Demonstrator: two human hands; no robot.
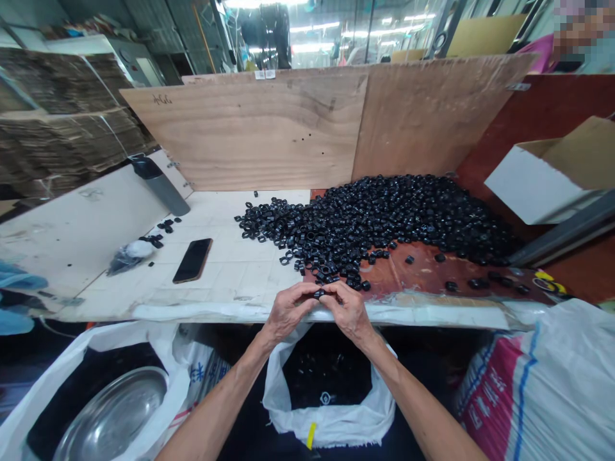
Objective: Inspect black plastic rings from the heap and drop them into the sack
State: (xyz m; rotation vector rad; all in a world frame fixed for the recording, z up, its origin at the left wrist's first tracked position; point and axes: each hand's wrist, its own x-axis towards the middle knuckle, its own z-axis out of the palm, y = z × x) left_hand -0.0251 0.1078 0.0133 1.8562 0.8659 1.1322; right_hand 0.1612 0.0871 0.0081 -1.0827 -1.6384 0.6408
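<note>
Both hands meet at the table's front edge, pinching one small black ring-shaped part (319,294) between them. My left hand (289,310) grips its left side with thumb and fingers; my right hand (348,312) grips its right side. Just beyond the fingers spreads a large pile of similar black parts (384,211), heaped highest toward the back right. Below my hands an open white woven sack (331,422) hangs under the table edge. Dark contents show inside it, with one pale ring-like piece (325,398) near its front rim.
A phone (193,260), a grey bottle (161,186) and a small plastic bag (129,256) are on the left. Wooden boards (269,134) wall the back. At right are a cardboard box (542,179) and a full sack (562,384). A metal bowl (118,416) sits in the left sack.
</note>
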